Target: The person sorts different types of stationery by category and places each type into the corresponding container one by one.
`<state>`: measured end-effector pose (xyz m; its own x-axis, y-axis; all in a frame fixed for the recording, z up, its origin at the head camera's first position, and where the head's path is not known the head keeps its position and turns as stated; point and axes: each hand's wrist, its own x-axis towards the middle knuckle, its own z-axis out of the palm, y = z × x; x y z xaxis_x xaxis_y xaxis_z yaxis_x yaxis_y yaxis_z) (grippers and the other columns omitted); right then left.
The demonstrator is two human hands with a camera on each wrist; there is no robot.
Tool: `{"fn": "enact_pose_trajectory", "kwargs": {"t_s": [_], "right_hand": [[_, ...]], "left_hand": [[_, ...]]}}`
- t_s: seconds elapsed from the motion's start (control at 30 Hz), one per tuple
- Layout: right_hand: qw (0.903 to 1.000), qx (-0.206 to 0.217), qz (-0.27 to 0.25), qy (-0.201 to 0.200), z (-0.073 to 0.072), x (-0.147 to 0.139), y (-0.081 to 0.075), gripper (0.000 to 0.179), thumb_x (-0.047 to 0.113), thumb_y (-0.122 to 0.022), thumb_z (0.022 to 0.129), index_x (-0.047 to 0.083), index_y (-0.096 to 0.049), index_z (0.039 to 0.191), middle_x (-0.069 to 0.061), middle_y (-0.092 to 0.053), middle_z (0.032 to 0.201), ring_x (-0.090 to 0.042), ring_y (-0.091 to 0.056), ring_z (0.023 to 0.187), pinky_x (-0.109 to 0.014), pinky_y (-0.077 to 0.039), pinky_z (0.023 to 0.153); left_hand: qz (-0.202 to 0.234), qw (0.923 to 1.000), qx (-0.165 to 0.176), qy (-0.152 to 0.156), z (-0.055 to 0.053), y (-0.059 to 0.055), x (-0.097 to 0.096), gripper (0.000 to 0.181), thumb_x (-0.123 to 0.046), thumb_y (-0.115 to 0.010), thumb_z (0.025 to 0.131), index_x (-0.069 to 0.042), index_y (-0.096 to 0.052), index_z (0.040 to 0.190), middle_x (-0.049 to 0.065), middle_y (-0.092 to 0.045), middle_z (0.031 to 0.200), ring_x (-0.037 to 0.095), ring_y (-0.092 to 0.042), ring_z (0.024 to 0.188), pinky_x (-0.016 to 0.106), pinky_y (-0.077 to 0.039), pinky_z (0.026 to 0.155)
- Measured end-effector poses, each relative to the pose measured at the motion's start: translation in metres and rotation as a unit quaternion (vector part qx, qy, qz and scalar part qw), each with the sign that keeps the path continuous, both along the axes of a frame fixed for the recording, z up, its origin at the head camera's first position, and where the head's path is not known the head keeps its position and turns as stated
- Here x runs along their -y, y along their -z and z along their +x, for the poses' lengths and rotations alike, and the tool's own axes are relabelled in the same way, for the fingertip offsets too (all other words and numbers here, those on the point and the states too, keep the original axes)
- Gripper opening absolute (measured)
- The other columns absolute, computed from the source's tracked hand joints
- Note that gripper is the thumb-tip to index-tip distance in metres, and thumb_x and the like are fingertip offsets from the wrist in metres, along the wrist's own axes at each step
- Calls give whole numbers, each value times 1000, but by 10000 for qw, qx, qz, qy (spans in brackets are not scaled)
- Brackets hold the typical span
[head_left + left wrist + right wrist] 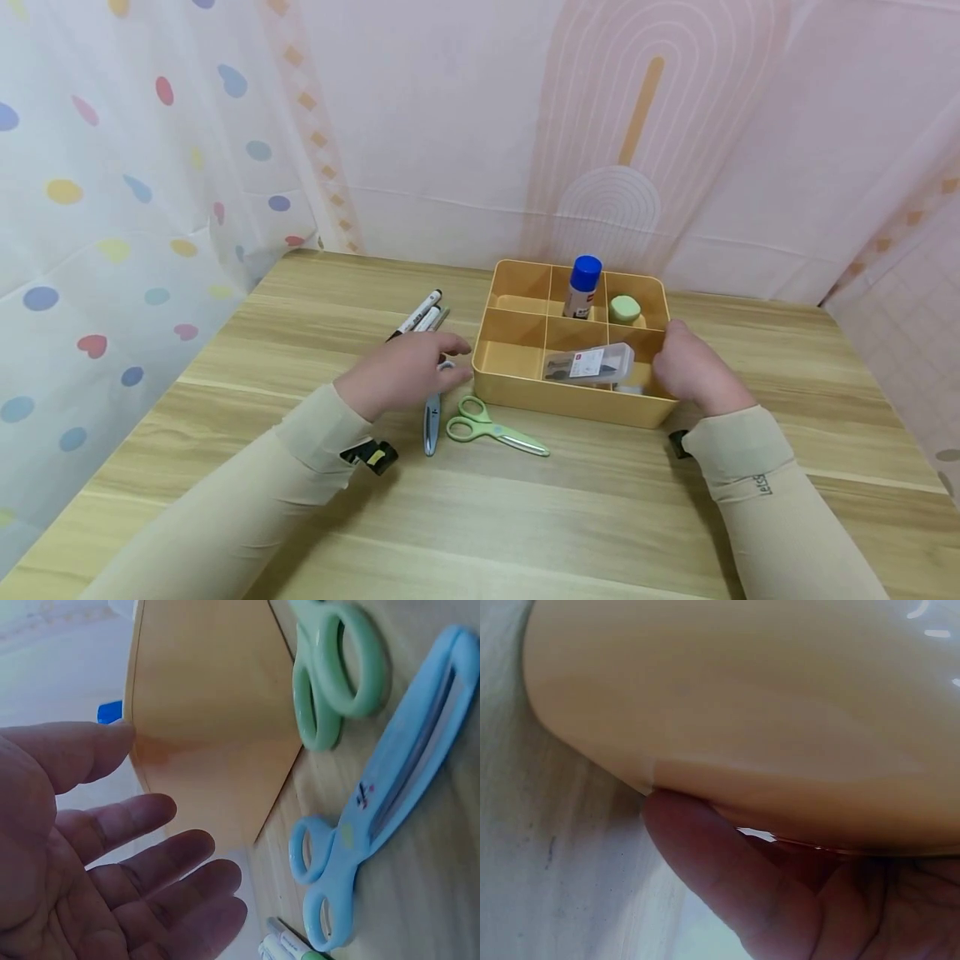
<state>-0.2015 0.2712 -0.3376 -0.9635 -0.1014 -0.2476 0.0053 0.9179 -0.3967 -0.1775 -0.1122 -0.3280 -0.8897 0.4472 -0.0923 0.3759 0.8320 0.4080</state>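
Note:
A yellow-orange organizer box [573, 404] with several compartments stands on the table. My right hand [693, 371] grips its right end, and the thumb [705, 862] lies against the outer wall in the right wrist view. At the left front corner my left hand [405, 371] is held with fingers spread and holds nothing. Whether its thumb touches the rim I cannot tell. Inside the box are a glue stick [582, 292] with a blue cap, a light green rounded item [624, 308] and a clear plastic case [592, 364] leaning across a divider.
Green scissors [491, 429] lie in front of the box. Blue scissors [352, 832] lie left of them, partly under my left hand in the head view. Several markers [416, 315] rest beyond that hand. A patterned curtain [450, 125] hangs behind the wooden table [525, 525].

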Motion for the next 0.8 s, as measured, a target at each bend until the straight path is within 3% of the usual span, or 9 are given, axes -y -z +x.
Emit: {"fn": "enact_pose_trajectory", "kwargs": {"t_s": [0.3,0.57,0.7,0.8], "right_hand": [[9999,51,-97,32,1,0,0,59,3,-40,95,-26,-23,144,-44,-54,133,-40,-59,101,-52,-53,88],[9999,54,-154,33,0,0,-1,61,2,-40,94,-27,-21,145,-45,-52,135,-41,-58,102,-52,-53,89],[9998,87,-164,56,1,1,-1,61,2,-40,94,-27,-20,145,-45,-52,135,-41,-58,101,-52,-53,88],[9997,109,-186,78,1,1,-2,61,1,-40,95,-27,-20,145,-45,-52,136,-41,-58,102,-52,-53,89]], "left_hand": [[-468,9975,-385,373,19,9,-3,41,-36,-72,98,-11,-70,131,4,-75,128,21,-70,114,45,-56,100],[-396,9978,-211,492,30,16,-7,34,-33,-82,91,-12,-74,117,-2,-72,108,10,-59,85,34,-54,83],[-476,9959,-336,688,32,21,-8,33,-33,-84,89,-14,-74,114,-5,-68,102,12,-57,85,35,-52,82],[-571,9949,-407,722,34,23,-9,41,-35,-85,88,-14,-73,121,-3,-70,114,14,-62,93,39,-55,88]]}}
